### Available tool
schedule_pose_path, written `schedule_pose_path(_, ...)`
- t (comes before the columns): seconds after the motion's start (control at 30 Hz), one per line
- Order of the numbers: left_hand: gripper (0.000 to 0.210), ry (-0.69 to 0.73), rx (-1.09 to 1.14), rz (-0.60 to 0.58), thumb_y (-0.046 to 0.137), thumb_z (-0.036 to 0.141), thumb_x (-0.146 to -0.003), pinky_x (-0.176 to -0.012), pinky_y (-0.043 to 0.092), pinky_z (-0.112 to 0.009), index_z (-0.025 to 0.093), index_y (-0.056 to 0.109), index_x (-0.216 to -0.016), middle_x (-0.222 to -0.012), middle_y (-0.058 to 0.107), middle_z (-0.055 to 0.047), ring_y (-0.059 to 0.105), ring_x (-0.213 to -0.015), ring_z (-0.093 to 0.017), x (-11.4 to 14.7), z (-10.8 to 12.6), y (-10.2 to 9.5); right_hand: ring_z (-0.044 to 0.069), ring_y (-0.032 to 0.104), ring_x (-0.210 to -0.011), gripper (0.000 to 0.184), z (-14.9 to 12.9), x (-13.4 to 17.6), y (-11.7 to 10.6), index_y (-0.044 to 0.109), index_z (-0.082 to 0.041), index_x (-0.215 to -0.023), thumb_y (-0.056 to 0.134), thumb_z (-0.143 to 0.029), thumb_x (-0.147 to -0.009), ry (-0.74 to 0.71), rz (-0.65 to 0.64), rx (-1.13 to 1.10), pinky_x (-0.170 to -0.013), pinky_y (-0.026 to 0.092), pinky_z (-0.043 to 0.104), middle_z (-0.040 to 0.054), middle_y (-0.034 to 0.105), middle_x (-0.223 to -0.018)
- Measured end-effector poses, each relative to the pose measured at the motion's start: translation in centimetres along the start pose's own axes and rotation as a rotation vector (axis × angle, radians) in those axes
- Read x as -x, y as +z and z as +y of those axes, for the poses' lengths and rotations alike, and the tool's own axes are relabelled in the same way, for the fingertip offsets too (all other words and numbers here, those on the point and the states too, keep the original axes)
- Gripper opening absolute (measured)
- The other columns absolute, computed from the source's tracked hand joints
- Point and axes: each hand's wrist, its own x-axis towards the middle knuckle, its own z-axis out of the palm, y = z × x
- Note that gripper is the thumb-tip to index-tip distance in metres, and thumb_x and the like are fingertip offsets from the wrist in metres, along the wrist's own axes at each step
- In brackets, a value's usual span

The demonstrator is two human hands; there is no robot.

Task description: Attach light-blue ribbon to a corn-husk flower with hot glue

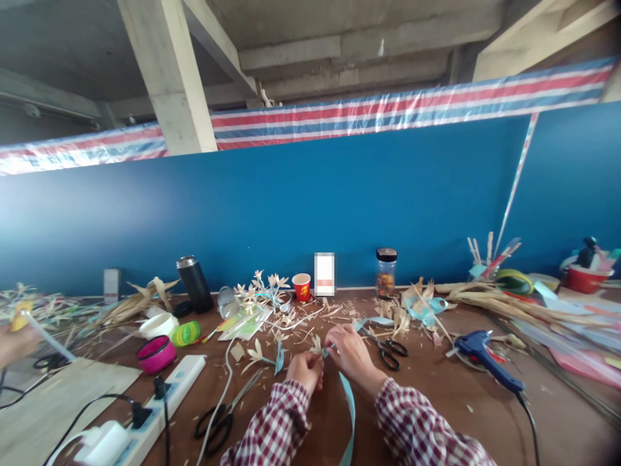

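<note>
My left hand [305, 371] is closed, its fingertips pinching the base of a small pale flower [316, 343] that looks made of dried husk. Close beside it, my right hand [353, 353] is closed on a light blue paper strip [348, 404], whose long end hangs down toward the front edge. The fingers partly hide where strip and flower meet. Another pale flower with a blue-wrapped stem [257, 353] lies left of my left hand. Black-handled scissors [220, 421] rest nearer me on the left, and a second pair of scissors [392, 355] lies beyond my right hand.
A blue glue gun [488, 356] lies at right, its cord trailing forward. A white power strip [160, 411] with plugs stands at left. Along the back are a black thermos [194, 285], a red paper cup [301, 287] and a lidded jar [386, 275]. Another person's hand [17, 343] shows far left.
</note>
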Motion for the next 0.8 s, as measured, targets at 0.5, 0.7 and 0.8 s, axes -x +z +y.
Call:
schedule_pose_path(0.5,0.022,-0.187,0.682,-0.197,0.074,0.018,-0.068,-0.035,0.041,-0.011,0.014,0.066,-0.088,-0.074,0.068,-0.004,0.063,-0.056,-0.009,-2.2,2.8,3.3,0.019,0.057,-0.084,0.015,3.7,0.4,-0.4,0.06,-0.019,-0.085,0.047,-0.016,-0.08,0.185,0.261,-0.489,-0.077,0.042,0.029,0.0033,0.065,-0.086)
schedule_pose_path(0.7,0.015,-0.194,0.673,-0.167,0.069,0.013,-0.073,-0.037,0.044,-0.011,0.01,0.065,-0.087,-0.063,0.064,-0.002,0.06,-0.049,-0.007,-2.0,1.9,3.0,0.018,0.057,-0.085,0.015,3.3,0.7,-0.4,0.061,-0.019,-0.087,0.048,-0.015,-0.081,0.183,0.259,-0.472,-0.078,0.041,0.029,0.0034,0.066,-0.088)
schedule_pose_path(0.8,0.009,-0.179,0.666,-0.2,0.069,0.013,-0.073,-0.038,0.045,-0.011,0.009,0.066,-0.081,-0.059,0.062,-0.001,0.057,-0.046,-0.005,-1.9,1.8,2.8,0.018,0.056,-0.086,0.017,3.3,0.8,-0.1,0.062,-0.019,-0.088,0.048,-0.012,-0.08,0.169,0.235,-0.446,-0.079,0.041,0.028,0.0033,0.066,-0.088)
